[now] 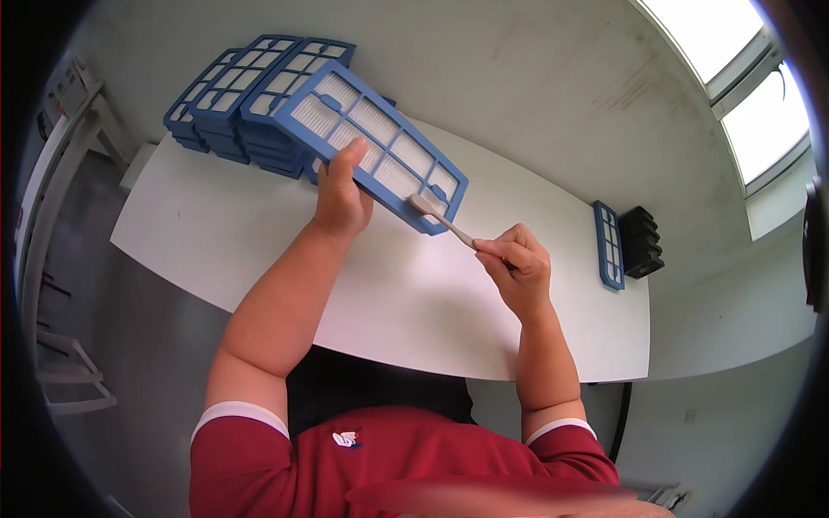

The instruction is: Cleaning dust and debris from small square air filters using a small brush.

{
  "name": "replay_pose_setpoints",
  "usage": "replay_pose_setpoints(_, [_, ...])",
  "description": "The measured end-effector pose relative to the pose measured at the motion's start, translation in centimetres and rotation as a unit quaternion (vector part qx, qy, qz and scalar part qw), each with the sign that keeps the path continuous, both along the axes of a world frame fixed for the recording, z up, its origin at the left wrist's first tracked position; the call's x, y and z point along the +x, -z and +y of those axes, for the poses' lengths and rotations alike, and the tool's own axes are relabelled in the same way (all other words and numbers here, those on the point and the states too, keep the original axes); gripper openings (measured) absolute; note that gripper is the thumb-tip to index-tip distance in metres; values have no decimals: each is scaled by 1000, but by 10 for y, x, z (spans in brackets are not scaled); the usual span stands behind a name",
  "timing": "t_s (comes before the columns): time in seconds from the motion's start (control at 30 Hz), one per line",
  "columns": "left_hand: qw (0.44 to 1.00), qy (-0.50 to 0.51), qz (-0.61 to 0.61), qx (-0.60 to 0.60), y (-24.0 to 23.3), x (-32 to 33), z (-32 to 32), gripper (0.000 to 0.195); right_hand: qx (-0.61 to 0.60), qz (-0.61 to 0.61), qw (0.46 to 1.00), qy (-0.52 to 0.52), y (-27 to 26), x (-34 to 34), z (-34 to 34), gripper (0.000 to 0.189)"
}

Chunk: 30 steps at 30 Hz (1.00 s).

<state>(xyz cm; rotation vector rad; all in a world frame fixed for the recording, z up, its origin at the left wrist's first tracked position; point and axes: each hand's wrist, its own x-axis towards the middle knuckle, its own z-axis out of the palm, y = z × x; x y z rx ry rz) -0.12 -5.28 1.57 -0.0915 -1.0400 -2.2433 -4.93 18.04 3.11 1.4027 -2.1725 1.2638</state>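
My left hand (344,188) grips a blue-framed pleated filter (396,173) by its lower long edge, the thumb lying over the white pleats. The filter is tilted and held up above the white table. Between the thumb and fingers of my right hand (518,265) is the handle of a small brush like a toothbrush (447,223). Its head touches or lies just over the filter's lower right end, by the frame; the bristles are hidden from me.
Several more blue-framed filters stand in stacks (249,97) at the table's back left. One blue filter (609,245) rests at the right, beside black ridged parts (641,241). The white table (414,311) meets a wall (492,84) behind; a window (767,123) is at upper right.
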Motion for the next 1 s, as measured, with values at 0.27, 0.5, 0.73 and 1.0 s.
replay_pose_setpoints(0.27, [998,15,28,54,-8,5,-5,68,-2,-50,999,12,4,0,-2,17])
replay_pose_setpoints(0.5, [996,34,52,60,-13,6,1,73,-4,21,999,42,7,-1,-6,16])
replay_pose_setpoints(0.73, [996,13,58,72,-18,8,1,67,-16,108,993,51,5,3,-10,19])
replay_pose_setpoints(1.0, [997,23,53,49,-15,8,-2,75,-15,79,996,48,8,3,-10,21])
